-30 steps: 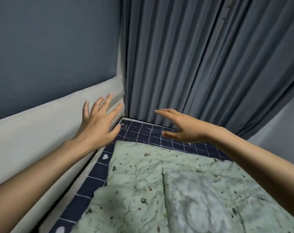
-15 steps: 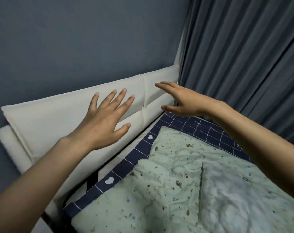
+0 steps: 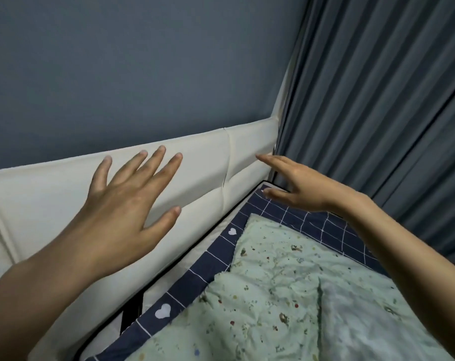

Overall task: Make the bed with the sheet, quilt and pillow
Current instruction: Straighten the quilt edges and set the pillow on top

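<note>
Hands above a bed corner, holding nothing.
Left hand (image 3: 122, 204) and right hand (image 3: 296, 186): fingers spread; quilt (image 3: 286, 295) and sheet (image 3: 312, 225) run off-frame.

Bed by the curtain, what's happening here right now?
A person is making it. Both hands are open and hold nothing: the left hand is spread in front of the cream padded headboard, the right hand reaches toward the corner. The pale green speckled quilt lies over the navy checked sheet. No pillow shows.
</note>
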